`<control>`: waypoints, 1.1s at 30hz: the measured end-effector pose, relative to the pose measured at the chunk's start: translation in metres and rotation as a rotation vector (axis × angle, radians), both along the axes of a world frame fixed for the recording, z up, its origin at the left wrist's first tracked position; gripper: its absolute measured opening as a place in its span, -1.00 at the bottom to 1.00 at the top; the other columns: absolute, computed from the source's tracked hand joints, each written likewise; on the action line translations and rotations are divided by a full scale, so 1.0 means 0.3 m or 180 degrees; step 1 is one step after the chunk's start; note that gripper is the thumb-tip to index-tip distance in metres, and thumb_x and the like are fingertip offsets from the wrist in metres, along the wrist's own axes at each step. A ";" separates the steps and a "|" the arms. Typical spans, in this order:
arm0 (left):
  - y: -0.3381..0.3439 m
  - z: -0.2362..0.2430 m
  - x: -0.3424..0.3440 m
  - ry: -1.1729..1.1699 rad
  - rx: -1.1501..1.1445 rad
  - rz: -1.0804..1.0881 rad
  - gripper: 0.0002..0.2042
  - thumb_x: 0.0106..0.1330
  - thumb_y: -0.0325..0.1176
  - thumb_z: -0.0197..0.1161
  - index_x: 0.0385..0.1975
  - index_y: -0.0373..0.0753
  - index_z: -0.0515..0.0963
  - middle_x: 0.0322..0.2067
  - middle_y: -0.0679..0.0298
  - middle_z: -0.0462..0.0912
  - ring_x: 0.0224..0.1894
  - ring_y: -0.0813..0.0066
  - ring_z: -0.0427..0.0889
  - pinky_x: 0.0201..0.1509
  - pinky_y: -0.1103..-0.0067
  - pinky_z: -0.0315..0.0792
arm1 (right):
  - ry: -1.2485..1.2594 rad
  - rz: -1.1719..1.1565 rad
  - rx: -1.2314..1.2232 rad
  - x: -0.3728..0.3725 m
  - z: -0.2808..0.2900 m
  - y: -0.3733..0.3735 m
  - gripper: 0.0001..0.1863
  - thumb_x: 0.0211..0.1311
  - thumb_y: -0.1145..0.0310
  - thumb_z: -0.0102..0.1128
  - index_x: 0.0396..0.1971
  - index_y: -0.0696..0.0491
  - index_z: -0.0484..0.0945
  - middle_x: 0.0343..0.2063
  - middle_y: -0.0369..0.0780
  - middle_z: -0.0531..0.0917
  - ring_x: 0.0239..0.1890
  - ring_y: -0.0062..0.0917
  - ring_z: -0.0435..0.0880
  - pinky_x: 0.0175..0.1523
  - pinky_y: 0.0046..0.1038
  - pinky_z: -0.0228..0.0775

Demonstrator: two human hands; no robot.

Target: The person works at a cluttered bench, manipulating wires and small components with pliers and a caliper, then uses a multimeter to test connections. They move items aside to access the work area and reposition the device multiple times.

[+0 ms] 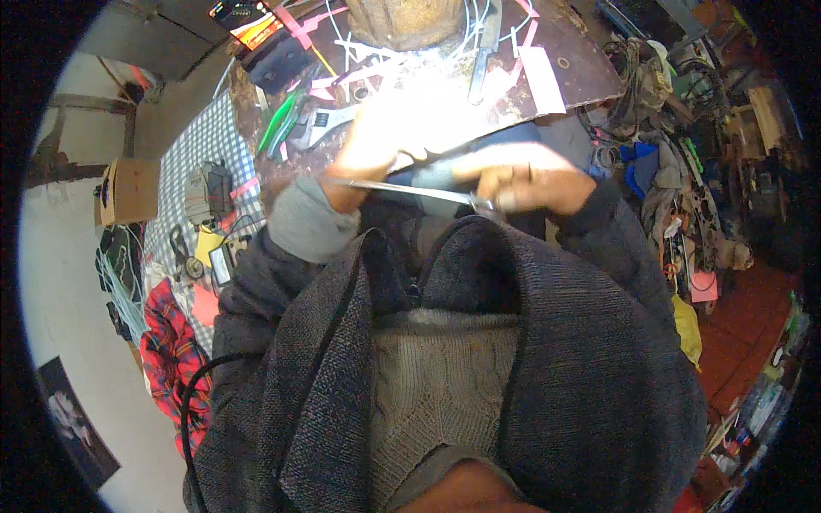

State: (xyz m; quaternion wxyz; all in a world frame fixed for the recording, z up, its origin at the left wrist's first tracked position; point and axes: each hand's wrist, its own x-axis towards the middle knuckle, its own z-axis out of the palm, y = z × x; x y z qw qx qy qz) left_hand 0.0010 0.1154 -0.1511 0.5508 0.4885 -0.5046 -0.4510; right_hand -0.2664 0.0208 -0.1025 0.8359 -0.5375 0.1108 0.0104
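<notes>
My right hand (534, 178) is closed around the near end of a long, thin, shiny metal tool (410, 193), just above my lap. The tool reaches left across my front toward my left wrist; blur hides its exact kind. Beside it, my left hand (363, 154) is at the table's near edge, whitened by strong glare, so its fingers hardly show. A pale bluish thing (436, 178) lies between the hands, too blurred to name. Beyond my left hand are an adjustable wrench (323, 126) and a green-handled tool (280, 121). A knife (484, 64) lies farther back on the table.
The dark worktable (590, 73) carries pink strips, white plastic ties and a rounded brown block (406, 19). At left, a checked cloth (184, 154) bears small items; a cardboard box (130, 190) stands beyond. Cluttered tools and straps (654, 111) fill the right side.
</notes>
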 end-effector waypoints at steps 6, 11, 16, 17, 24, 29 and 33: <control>-0.059 0.024 0.182 0.0404 0.1297 -0.0087 -0.79 0.49 -0.33 0.21 -0.30 -0.35 0.64 -0.51 0.19 0.73 -0.63 0.58 0.61 -0.58 0.71 0.39 | 0.0653 0.0277 -0.0341 -0.016 -0.092 0.103 -0.55 0.35 0.37 0.38 0.17 0.22 0.55 -0.12 -0.24 0.74 -0.09 -0.60 0.69 0.06 -0.49 0.54; -0.011 -0.008 0.221 0.0207 0.1648 -0.0160 -0.77 0.52 -0.32 0.19 -0.23 -0.40 0.62 -0.52 0.18 0.73 -0.58 0.52 0.71 -0.59 0.72 0.47 | 0.0574 -0.0018 -0.0417 -0.054 -0.140 0.084 -0.63 0.39 0.29 0.34 0.05 0.18 0.53 -0.13 -0.21 0.70 -0.15 -0.56 0.70 0.00 -0.50 0.55; -0.006 -0.017 0.204 0.0296 0.1596 -0.0115 -0.75 0.53 -0.27 0.17 -0.24 -0.37 0.62 -0.50 0.22 0.73 -0.58 0.54 0.68 -0.55 0.70 0.49 | 0.1102 -0.0119 -0.0126 -0.041 -0.198 0.051 -0.52 0.48 -0.06 0.17 -0.04 0.11 0.48 -0.33 -0.21 0.64 -0.31 -0.51 0.69 -0.27 -0.47 0.55; -0.009 -0.019 0.198 0.0337 0.1617 -0.0054 -0.75 0.52 -0.28 0.17 -0.23 -0.37 0.62 -0.49 0.21 0.73 -0.58 0.53 0.68 -0.55 0.69 0.50 | 0.0996 -0.0046 -0.0014 -0.030 -0.206 0.044 -0.51 0.45 -0.08 0.20 -0.03 0.09 0.48 -0.32 -0.25 0.61 -0.31 -0.57 0.62 -0.24 -0.52 0.48; -0.030 -0.030 0.184 0.0215 0.1523 0.0210 -0.79 0.48 -0.33 0.24 -0.28 -0.38 0.64 -0.47 0.20 0.72 -0.59 0.52 0.65 -0.55 0.66 0.52 | 0.1069 -0.0006 -0.0146 0.015 -0.194 0.036 -0.62 0.46 0.02 0.17 -0.02 0.04 0.50 -0.33 -0.33 0.54 -0.32 -0.67 0.48 -0.18 -0.59 0.33; -0.045 -0.024 0.187 0.0171 0.1538 0.0231 -0.79 0.48 -0.33 0.23 -0.29 -0.37 0.65 -0.48 0.22 0.71 -0.61 0.54 0.63 -0.55 0.63 0.53 | 0.1342 0.0291 -0.0580 -0.038 -0.194 0.023 -0.64 0.43 0.06 0.21 -0.05 0.04 0.54 -0.29 -0.33 0.53 -0.21 -0.62 0.49 -0.03 -0.54 0.35; -0.039 -0.021 0.175 0.0222 0.1581 0.0240 -0.79 0.49 -0.32 0.22 -0.26 -0.37 0.65 -0.51 0.24 0.70 -0.61 0.54 0.64 -0.53 0.62 0.55 | 0.0998 0.0074 -0.0555 -0.023 -0.238 0.035 -0.65 0.54 0.05 0.16 -0.20 0.09 0.52 -0.41 -0.24 0.68 -0.38 -0.55 0.66 -0.26 -0.48 0.48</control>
